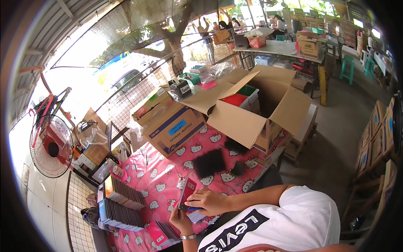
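A red spiral notebook [188, 189] is held upright and tilted over the pink patterned tablecloth [159, 176]. My left hand [181, 220], with a metal watch at its wrist, pinches the notebook's lower end by the spiral. From the right, my right hand [208, 201] reaches across with curled fingers against the notebook, closed around a small blue tool [194, 208] whose working end is hidden. Below my hands, white page edges [196, 216] show. Several red notebooks [161, 233] stand in a row near my left hand, with longer notebook rows [121, 214] farther left.
An open carton [237, 124] holding red and green items stands at the table's far right. Beside it is a closed carton [174, 130]. Dark bristly pads [210, 164] lie before them. A fan [50, 147] stands left; stacked boxes [373, 130] line the right. People work far back.
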`<state>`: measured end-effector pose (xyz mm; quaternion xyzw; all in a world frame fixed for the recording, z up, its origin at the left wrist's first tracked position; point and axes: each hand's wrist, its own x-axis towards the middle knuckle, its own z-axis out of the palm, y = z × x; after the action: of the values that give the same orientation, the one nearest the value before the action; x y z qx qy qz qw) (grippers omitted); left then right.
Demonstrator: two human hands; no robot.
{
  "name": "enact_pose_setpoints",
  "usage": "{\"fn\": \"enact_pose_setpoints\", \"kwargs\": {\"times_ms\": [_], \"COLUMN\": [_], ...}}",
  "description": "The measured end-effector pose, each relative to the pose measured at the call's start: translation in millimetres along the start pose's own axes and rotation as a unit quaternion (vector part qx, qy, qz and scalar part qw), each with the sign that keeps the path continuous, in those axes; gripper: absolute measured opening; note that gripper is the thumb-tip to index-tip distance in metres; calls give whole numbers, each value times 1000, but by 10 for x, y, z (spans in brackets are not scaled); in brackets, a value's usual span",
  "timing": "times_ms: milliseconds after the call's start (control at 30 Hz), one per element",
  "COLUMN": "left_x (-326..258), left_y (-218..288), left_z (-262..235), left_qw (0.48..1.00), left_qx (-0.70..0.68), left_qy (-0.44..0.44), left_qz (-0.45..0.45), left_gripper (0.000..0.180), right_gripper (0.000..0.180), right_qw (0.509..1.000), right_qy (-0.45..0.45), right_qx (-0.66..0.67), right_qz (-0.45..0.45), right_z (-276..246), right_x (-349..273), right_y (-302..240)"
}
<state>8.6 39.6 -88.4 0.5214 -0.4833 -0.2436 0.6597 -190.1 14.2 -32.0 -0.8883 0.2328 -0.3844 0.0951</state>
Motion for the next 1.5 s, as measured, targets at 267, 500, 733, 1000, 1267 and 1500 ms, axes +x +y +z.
{"fn": "enact_pose_setpoints", "kwargs": {"times_ms": [267,500,733,1000,1267,1500], "left_x": [26,54,117,318,445,85], "left_y": [6,54,18,506,374,-311], "left_z": [-1,33,-42,150,-791,-1890], "left_qw": [999,996,974,958,974,908], "left_qx": [-8,42,181,184,-72,-20], "left_qy": [-31,-40,-47,23,212,387], "left_qz": [31,66,129,220,-24,-163], "left_gripper": [17,26,21,36,22,23], "right_gripper": [58,55,50,35,42,38], "right_qw": [1000,1000,999,786,910,965], "right_qy": [-9,19,-11,-120,82,-36], "right_qx": [7,-11,-18,514,215,-107], "right_qz": [8,-3,29,321,345,238], "right_z": [-31,-6,-47,-326,-2,749], "right_x": [10,-38,49,265,-602,-1301], "right_y": [3,59,1,-108,1099,1252]}}
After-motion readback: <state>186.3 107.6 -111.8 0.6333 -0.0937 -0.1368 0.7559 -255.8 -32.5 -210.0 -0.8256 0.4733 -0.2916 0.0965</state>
